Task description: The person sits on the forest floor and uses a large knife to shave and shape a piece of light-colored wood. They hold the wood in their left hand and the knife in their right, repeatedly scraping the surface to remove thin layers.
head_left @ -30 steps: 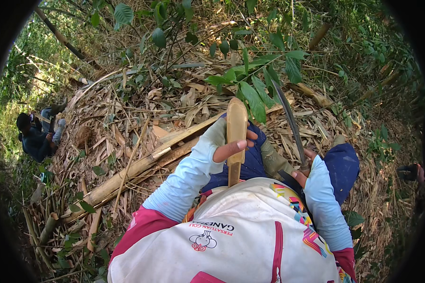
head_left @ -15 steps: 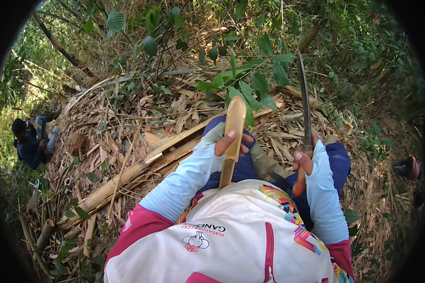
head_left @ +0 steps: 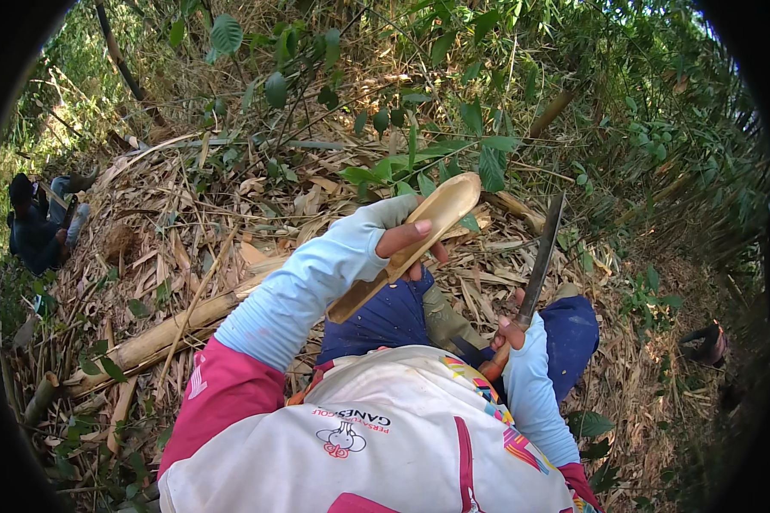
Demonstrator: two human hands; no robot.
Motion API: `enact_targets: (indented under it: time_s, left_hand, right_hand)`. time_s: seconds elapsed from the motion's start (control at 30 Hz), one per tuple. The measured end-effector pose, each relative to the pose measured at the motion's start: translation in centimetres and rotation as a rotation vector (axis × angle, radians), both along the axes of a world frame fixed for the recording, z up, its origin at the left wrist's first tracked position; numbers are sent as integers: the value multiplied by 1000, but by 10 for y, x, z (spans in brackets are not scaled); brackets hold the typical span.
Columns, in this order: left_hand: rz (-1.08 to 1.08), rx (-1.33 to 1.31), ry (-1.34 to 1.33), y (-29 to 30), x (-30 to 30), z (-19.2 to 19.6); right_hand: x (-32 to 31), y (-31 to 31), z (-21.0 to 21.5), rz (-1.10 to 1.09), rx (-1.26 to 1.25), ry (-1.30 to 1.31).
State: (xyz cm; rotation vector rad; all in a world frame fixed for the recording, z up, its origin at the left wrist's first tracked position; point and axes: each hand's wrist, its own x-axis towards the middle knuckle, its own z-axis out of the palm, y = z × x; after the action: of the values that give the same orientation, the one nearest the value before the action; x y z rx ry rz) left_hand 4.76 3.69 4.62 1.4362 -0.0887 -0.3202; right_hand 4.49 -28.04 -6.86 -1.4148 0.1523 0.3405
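In my left hand [head_left: 405, 239] is a split, hollowed piece of bamboo [head_left: 453, 205], thumb on its near side and fingers curled beneath. Its rounded scooped end points up and right; the narrower flat end slants down left above my blue trouser leg. My right hand [head_left: 510, 332] is closed round the wooden handle [head_left: 494, 365] of a machete [head_left: 541, 261]. The long dark blade points away from me and leans slightly right. Bamboo and blade are apart.
Split bamboo poles [head_left: 171, 335] lie across dry leaf litter [head_left: 257, 205] on the left. Leafy stems [head_left: 411, 162] rise ahead. At the far left a person [head_left: 38, 227] sits among the plants. A cut bamboo stump [head_left: 41, 398] stands lower left. A dark object [head_left: 704, 344] lies far right.
My left hand has lifted the bamboo piece and tipped it from near upright to slanting right. My right hand and the machete have shifted left and nearer, the blade now leaning right.
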Motion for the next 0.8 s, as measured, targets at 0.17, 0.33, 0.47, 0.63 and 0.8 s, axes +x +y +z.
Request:
enact_targets:
  time_s: [0.17,0.33,0.47,0.63,0.8]
  left_hand:
    - [-118,232,-66,2,-1,31]
    - [-320,447,-114,4,7,46]
    - [-491,607,-271,-6,15,65]
    - [-589,529,-458,-17,19,65]
    - [-663,687,-319,-20,21,80]
  right_hand:
    - [-6,-17,3,82,62,-19]
    - [5,-14,22,89,38,-92]
    - [15,4,67,119,149,-133]
    - [37,20,105,223,181,-369]
    - [45,33,127,329,176,-507]
